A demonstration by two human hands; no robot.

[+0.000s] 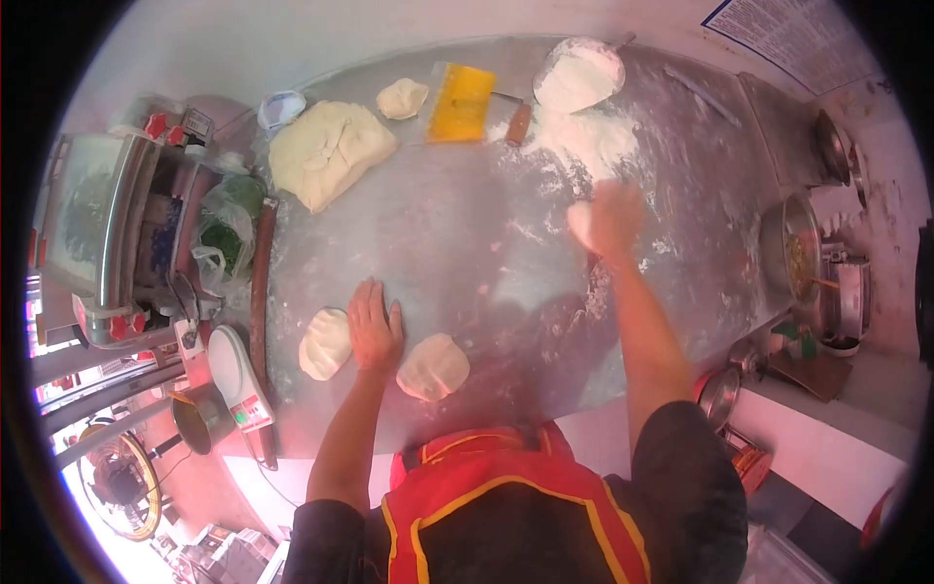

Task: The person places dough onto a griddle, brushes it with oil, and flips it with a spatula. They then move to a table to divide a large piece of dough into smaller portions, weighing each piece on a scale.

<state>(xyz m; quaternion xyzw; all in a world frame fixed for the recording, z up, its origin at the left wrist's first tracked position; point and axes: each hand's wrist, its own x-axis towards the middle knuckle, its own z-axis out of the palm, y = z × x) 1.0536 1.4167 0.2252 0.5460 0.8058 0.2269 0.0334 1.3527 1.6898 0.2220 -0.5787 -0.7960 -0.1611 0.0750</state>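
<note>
My left hand (374,326) lies on the steel table with its fingers stretched out, between two pieces of dough. One round dough piece (325,345) sits just left of it, and another smooth dough piece (433,368) is to its right, nearer my body. Farther right, my right hand (616,222) is smeared by motion and holds a pale piece of dough (581,225) beside the flour. The loose flour (589,141) spreads over the table beyond that hand. A large slab of dough (331,151) rests at the back left.
A small dough piece (402,98), a yellow scraper (461,103), a brown-handled tool (519,125) and a flour heap (581,75) line the back. At left are a rolling pin (262,292), a white scale (236,375) and a plastic bag (226,229). A metal pot (790,248) stands right.
</note>
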